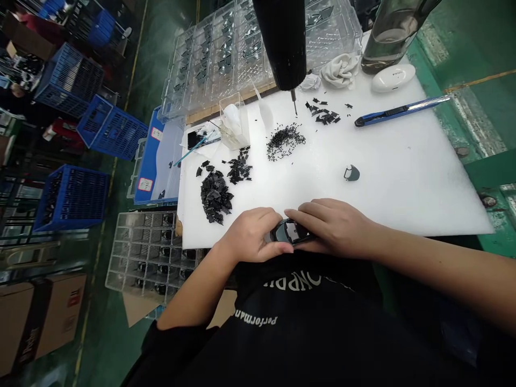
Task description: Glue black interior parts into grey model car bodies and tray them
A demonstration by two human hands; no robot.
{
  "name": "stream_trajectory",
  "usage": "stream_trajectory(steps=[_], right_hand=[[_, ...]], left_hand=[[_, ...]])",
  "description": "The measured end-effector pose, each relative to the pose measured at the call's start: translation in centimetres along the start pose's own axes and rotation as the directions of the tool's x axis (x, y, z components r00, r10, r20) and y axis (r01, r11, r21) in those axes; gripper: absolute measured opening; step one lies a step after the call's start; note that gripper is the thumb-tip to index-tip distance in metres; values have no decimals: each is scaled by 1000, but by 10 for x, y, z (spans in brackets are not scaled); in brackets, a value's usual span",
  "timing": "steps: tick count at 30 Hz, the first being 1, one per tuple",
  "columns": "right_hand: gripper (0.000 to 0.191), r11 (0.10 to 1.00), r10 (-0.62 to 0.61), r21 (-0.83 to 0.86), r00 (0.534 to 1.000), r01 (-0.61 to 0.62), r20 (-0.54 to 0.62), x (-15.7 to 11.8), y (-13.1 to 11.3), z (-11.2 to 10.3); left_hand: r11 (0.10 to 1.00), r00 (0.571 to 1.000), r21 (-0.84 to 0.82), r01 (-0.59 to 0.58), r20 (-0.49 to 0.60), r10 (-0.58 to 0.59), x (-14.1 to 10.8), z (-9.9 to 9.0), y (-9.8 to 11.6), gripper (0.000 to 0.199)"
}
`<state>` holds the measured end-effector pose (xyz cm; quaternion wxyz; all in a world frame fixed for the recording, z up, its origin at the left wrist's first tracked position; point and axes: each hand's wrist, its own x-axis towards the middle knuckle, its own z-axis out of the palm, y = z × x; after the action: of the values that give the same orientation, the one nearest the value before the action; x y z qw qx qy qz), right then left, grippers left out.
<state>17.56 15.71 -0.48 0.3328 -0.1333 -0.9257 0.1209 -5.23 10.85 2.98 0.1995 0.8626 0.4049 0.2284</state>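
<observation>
Both my hands grip a small black model car (pixel 288 231) with shiny windows, just above the table's near edge. My left hand (pixel 255 234) has its fingers and thumb around one end. My right hand (pixel 332 226) closes over the other end, hiding much of it. Farther up the white board (pixel 395 161) lies a small dark curved clear part (pixel 352 173). Straight ahead a black electric screwdriver (pixel 284 48) hangs bit-down over a pile of tiny black screws (pixel 284 141).
Piles of black flat pieces (pixel 215 196) lie at left. A blue utility knife (pixel 401 111), white case (pixel 393 78) and water bottle (pixel 393 37) stand at right. Behind is a clear compartment tray (pixel 226 59); another tray (pixel 145 250) holds dark car parts. Blue crates (pixel 72 196) stand on the floor.
</observation>
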Motion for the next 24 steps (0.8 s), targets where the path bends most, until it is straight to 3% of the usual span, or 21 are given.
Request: stream_trajectory(steps=[3, 7, 15, 24], right_hand=[[56, 1000, 30, -1, 1000, -30, 0, -1, 1, 1], [55, 999, 47, 12, 999, -46, -1, -3, 2, 3], [54, 999, 31, 29, 999, -30, -27, -2, 3, 3], [53, 999, 30, 36, 999, -29, -18, -3, 3, 2]], left_hand=[[973, 985, -150, 174, 41, -170, -4, -3, 4, 60], [923, 951, -229, 311, 74, -302, -9, -5, 10, 39], [917, 948, -245, 316, 47, -315, -12, 0, 14, 23], [898, 943, -293, 329, 44, -331, -15, 1, 17, 21]])
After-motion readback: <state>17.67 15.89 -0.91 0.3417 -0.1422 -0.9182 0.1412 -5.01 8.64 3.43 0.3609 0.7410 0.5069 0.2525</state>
